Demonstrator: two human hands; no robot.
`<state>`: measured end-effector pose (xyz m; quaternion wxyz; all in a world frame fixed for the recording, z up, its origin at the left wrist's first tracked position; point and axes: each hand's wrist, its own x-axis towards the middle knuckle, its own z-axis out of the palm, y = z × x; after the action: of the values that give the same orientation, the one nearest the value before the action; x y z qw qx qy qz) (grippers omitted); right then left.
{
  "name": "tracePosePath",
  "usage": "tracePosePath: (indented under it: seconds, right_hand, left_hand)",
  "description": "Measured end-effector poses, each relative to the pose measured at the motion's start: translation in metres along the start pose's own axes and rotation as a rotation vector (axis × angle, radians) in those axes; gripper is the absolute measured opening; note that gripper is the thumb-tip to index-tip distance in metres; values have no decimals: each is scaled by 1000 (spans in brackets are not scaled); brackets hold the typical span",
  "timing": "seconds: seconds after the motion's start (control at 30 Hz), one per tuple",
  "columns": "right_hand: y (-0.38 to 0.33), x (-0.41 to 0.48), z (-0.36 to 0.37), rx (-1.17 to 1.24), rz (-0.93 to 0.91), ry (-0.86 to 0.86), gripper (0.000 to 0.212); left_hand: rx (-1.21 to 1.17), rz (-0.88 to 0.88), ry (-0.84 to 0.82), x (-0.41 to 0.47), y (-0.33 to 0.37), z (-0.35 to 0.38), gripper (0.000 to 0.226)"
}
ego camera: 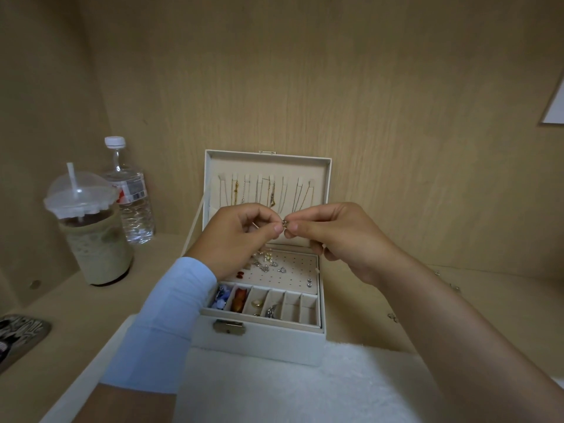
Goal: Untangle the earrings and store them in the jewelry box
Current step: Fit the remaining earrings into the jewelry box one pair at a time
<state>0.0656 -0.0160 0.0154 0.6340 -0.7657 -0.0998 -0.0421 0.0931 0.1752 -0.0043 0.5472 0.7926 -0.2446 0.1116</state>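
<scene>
While our left hand (pixel 241 232) and right hand (pixel 335 236) both pinch one small earring (pixel 285 222), white jewelry box (pixel 268 346), lid up, sits beneath.

Both hands are raised side by side, fingertips meeting in the middle. The left hand (pixel 241 236) — its forearm in a pale blue sleeve (pixel 161 319) — and the right hand (pixel 335 236), forearm bare, each pinch one small earring (pixel 285 222) between thumb and forefinger, other fingers curled.
</scene>
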Motion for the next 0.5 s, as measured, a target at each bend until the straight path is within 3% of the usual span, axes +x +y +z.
tracePosePath:
  seconds: [0.17, 0.37, 0.5]
  right_hand:
    - [3, 4, 4, -77, -84, 45, 20]
    - [14, 11, 3, -168, -256, 99, 11]
    - [34, 17, -8, -518, -269, 175, 8]
  left_hand:
    - [35, -6, 15, -1, 0, 2, 5]
    - [-57, -51, 18, -3, 3, 4, 10]
    - [-119, -180, 31, -2, -2, 6, 13]
